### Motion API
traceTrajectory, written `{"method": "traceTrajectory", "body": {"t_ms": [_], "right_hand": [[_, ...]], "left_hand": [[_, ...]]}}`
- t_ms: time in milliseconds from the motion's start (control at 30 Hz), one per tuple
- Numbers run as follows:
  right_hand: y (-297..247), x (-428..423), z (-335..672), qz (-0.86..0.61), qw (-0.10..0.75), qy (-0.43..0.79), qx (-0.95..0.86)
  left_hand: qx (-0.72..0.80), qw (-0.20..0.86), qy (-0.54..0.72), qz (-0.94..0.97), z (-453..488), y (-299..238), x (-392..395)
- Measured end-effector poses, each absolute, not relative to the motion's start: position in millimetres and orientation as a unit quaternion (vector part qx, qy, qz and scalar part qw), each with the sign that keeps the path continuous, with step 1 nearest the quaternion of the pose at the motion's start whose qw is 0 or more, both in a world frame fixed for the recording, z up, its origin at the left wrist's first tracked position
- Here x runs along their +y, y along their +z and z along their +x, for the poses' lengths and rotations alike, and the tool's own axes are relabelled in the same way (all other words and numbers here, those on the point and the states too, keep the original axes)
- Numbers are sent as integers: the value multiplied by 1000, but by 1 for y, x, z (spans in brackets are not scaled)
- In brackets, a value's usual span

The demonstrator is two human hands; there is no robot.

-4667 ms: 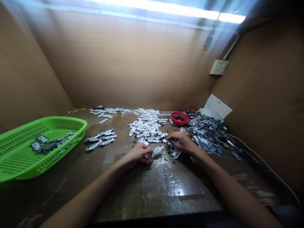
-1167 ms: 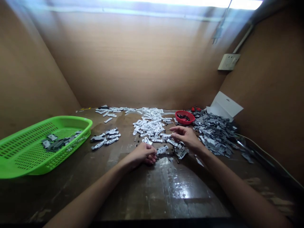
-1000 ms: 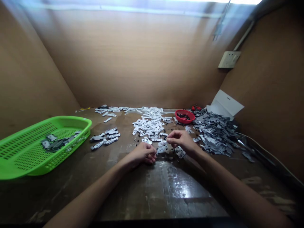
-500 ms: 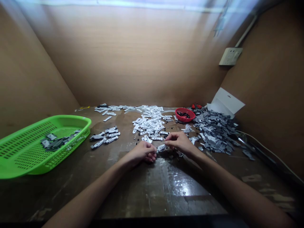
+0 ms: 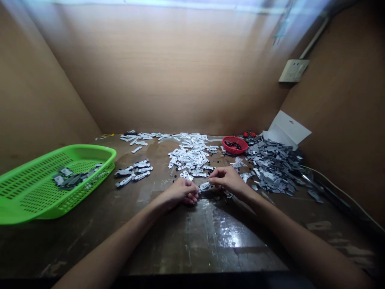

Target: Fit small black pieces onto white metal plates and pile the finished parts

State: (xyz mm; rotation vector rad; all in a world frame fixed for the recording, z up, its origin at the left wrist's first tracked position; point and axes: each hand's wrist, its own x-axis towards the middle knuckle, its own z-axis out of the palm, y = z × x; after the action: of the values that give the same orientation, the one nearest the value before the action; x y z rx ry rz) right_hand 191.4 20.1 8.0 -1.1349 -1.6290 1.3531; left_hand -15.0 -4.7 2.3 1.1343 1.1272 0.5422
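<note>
Pinching a thin white metal plate (image 5: 205, 186) — light, stiff, best held by its edges — the right hand's (image 5: 227, 180) fingers (image 5: 214, 180) close on one end, the left hand (image 5: 180, 192) curled just beside.

Tan panelled walls (image 5: 156, 68), white wall socket (image 5: 294, 70), worn dark workbench (image 5: 240, 257), overhead light glare (image 5: 168, 3)

Between the left hand (image 5: 179, 192) and the right hand (image 5: 227, 180), the fingers cover part of a small white metal piece (image 5: 204, 186), hiding its full outline. The black bits (image 5: 233, 145) in the red bowl (image 5: 243, 147) and the single pieces in the grey heap (image 5: 273, 168) are too small to make out, and the picture's edge cuts off the left end of the green plastic tray (image 5: 90, 147) and both forearms (image 5: 111, 249).
</note>
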Motion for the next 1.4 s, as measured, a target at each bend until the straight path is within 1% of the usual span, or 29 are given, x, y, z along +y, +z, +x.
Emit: {"method": "traceTrajectory", "body": {"t_ms": [300, 367, 533, 633, 767, 967, 1033, 1100, 1233, 1400], "right_hand": [[4, 20, 192, -432, 352, 533, -638], [5, 20, 192, -447, 349, 512, -645], [5, 25, 197, -472, 341, 414, -700], [3, 27, 199, -475, 340, 401, -706], [1, 26, 198, -484, 340, 447, -671], [8, 21, 203, -461, 263, 587, -612], [8, 21, 204, -448, 252, 617, -596], [7, 22, 204, -445, 256, 622, -591], [-1, 23, 197, -459, 285, 575, -615], [-6, 19, 183, -472, 368, 411, -688]], "left_hand": [[487, 672, 248, 500, -17, 1, -5], [486, 673, 251, 498, -17, 0, -4], [485, 676, 267, 485, -18, -3, -2], [484, 673, 278, 485, -18, -3, -2], [468, 669, 293, 498, -18, -2, -3], [443, 665, 302, 519, -19, 1, -4], [440, 663, 304, 524, -19, 2, -5], [439, 660, 304, 528, -19, 3, -5], [442, 651, 310, 533, -20, -1, -3], [453, 636, 319, 537, -20, -8, 1]]}}
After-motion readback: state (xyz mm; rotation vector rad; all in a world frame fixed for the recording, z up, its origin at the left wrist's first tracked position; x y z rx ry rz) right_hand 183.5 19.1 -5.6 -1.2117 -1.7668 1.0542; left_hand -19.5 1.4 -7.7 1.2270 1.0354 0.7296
